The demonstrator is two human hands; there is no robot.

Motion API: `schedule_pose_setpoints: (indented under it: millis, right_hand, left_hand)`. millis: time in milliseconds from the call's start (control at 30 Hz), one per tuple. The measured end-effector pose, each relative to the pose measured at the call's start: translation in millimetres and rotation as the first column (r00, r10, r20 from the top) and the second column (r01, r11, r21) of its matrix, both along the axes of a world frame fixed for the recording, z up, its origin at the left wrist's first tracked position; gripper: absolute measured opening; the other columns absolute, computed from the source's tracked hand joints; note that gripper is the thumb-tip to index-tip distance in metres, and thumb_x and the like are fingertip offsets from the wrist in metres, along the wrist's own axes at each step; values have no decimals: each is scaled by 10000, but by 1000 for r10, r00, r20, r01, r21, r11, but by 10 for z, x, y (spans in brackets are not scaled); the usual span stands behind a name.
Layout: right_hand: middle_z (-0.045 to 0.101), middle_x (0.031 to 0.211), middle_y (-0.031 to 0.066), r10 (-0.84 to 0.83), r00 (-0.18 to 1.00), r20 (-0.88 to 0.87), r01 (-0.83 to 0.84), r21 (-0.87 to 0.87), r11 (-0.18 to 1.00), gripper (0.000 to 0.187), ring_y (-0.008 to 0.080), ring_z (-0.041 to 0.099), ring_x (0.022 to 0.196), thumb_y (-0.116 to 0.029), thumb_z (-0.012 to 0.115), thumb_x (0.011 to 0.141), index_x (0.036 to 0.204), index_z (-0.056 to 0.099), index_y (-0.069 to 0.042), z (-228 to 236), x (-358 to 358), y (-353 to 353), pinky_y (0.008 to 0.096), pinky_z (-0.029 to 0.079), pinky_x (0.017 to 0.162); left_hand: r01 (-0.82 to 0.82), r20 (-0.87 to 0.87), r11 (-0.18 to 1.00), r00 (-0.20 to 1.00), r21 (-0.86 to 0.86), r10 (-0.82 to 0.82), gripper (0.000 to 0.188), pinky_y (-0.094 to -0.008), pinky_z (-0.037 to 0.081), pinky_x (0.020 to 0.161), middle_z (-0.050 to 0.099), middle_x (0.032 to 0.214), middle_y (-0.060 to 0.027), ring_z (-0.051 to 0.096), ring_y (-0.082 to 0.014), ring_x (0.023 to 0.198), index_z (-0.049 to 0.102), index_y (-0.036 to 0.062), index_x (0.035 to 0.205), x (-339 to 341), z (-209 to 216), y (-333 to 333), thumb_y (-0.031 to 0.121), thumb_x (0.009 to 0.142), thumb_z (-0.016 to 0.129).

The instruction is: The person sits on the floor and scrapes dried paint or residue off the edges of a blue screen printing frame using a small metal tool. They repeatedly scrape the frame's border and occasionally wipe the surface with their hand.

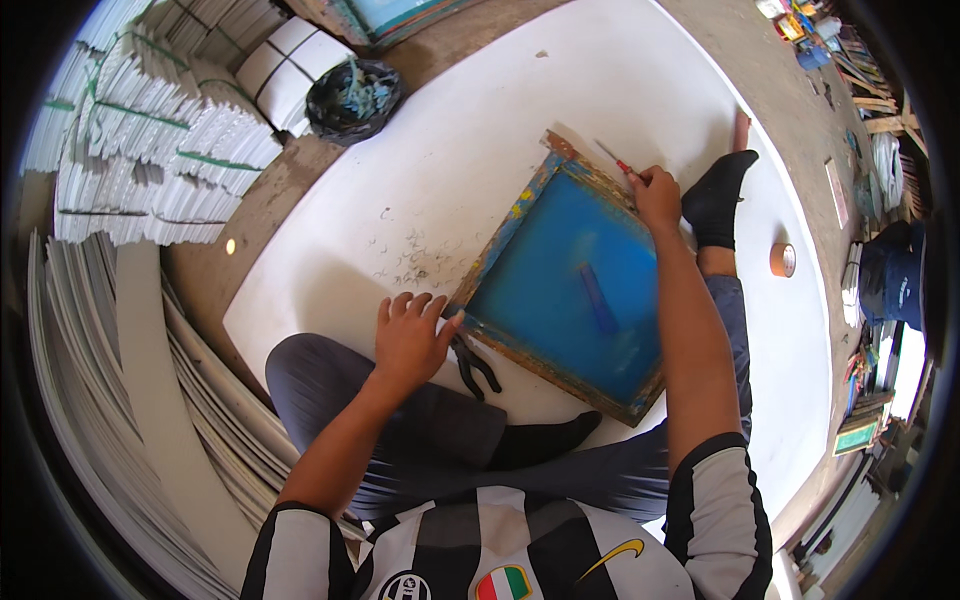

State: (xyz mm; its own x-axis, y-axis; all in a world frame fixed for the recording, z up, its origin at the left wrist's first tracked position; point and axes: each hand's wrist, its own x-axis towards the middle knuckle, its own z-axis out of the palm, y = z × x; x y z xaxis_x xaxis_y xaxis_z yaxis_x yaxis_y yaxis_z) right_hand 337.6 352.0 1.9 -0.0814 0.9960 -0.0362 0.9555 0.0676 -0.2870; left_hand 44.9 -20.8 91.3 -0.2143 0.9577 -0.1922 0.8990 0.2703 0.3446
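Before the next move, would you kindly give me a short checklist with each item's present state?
1. Screwdriver held in the right hand: ok, by its red handle.
2. Left hand pressing on the wooden frame: cannot tell; it is at the left corner, contact unclear.
3. Pliers well away from the frame: not ok, beside that corner.
4. Small loose bits cleared: not ok, scattered left of the frame.
5. Tape roll apart from the frame: ok.

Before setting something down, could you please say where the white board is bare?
Between black plastic bag and blue-panelled wooden frame; also between brown tape roll and striped right sleeve. Crowded: around the left hand, black pliers and scattered bits.
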Motion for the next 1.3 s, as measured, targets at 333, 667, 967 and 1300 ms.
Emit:
schedule_pose_setpoints:
  millis: [333,667,967,1300]
  right_hand:
    - [724,944,163,53,876,-479,-37,44,998,398,367,711,873,-382,591,1034,1339,607,-127,593,-535,-1239,474,526,781]
    - [746,939,137,444,783,-436,-514,-51,856,396,348,721,842,-294,671,990,1380,651,-229,709,-748,-3175,441,558,705]
    - [728,897,142,468,850,-242,-505,-125,854,354,378,713,806,-316,611,1015,1367,636,-294,717,-730,-3308,502,564,687]
    - [730,868,150,464,861,-207,-495,-139,858,327,399,715,801,-327,580,1025,1337,619,-237,811,-833,-3261,529,561,696]
  left_hand:
    - [38,-31,999,999,-24,-38,757,-588,335,1168,448,1575,-206,460,-428,1407,396,162,1593,195,-249,-222,507,971,657]
    - [134,-134,989,983,69,-124,676,-622,336,1154,468,1567,-171,460,-428,1412,558,241,1501,220,-200,-481,578,926,674]
    - [78,-186,996,980,53,-67,600,-581,357,1147,607,1433,-132,507,-360,1377,644,112,1386,126,-185,-459,513,941,675]
    - [-31,21,998,999,-48,32,496,-495,470,988,741,1091,-120,656,-329,1111,711,76,1278,62,-218,-419,450,955,664]
